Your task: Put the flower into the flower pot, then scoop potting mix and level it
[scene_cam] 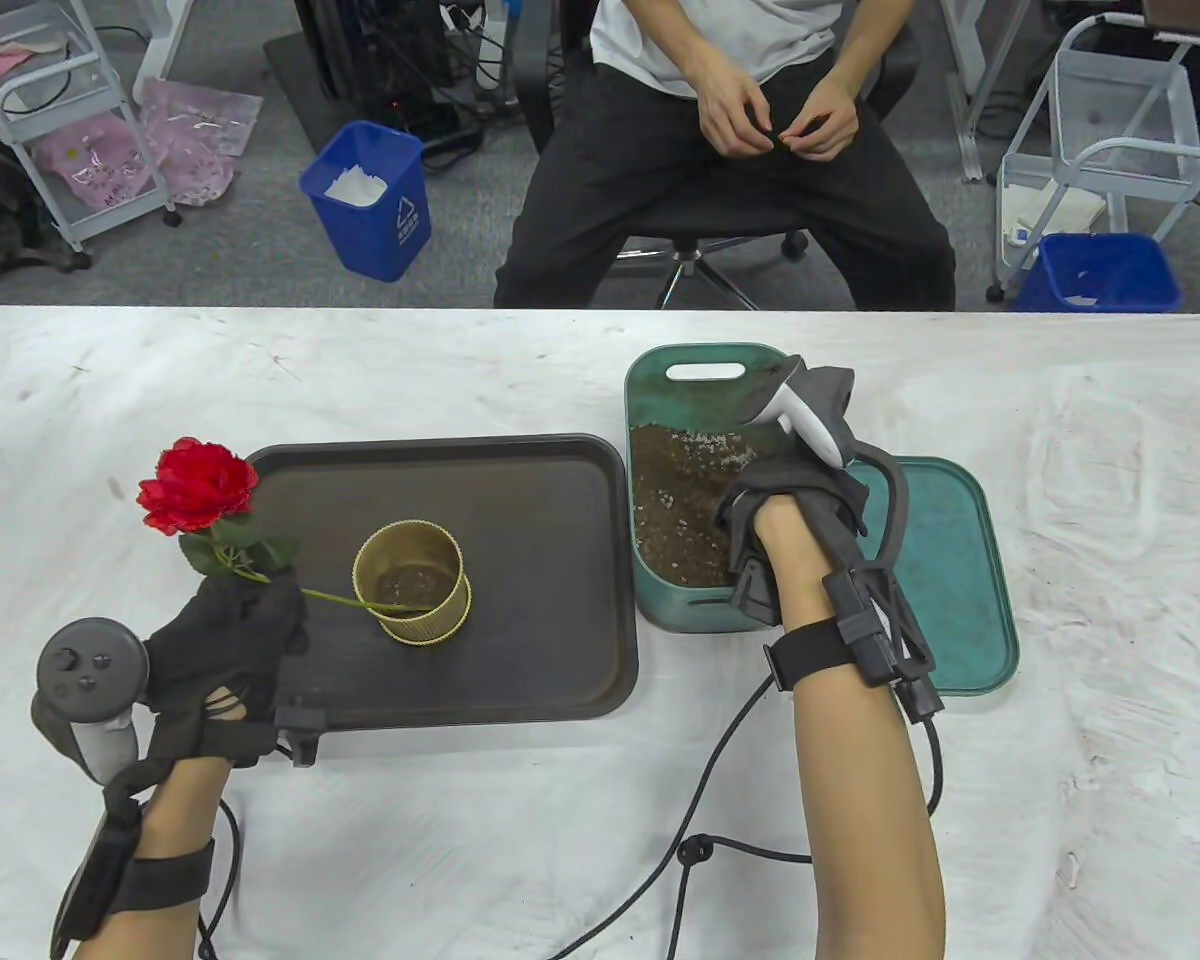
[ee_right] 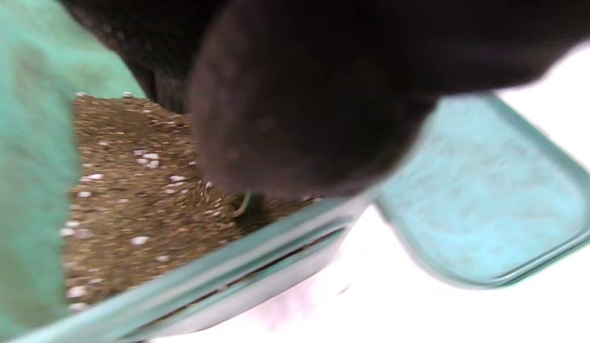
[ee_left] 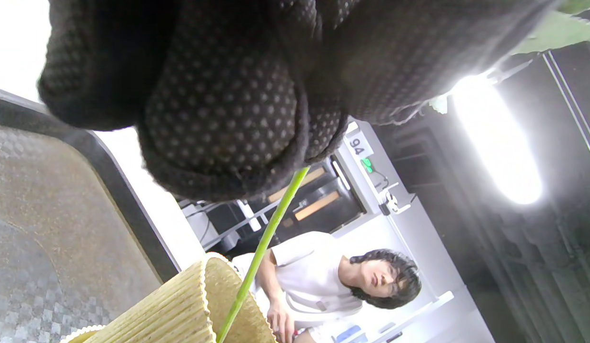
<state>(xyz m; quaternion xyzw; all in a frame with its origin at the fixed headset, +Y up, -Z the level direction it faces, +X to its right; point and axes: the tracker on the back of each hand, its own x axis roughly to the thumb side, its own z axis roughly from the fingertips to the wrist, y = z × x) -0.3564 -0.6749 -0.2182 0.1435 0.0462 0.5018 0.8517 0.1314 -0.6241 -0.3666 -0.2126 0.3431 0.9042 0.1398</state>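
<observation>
Fingers of the left hand (scene_cam: 225,640) pinch the flower (scene_cam: 200,490) by its stem, whose tip reaches into the pot (scene_cam: 412,583) on the tray (scene_cam: 560,560); tilting it upright would seat it. Farther off, the right hand (scene_cam: 795,500) dips into the soil tub (scene_cam: 680,500); its grip cannot be told.

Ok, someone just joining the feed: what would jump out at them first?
Probably the red flower, bright at the dark tray's left edge, held by its stem in the left hand with the stem's lower end angled into the gold flower pot. Next, the green tub of potting mix to the tray's right, with the right hand reaching down into it and the tub's lid lying beside it.
</observation>
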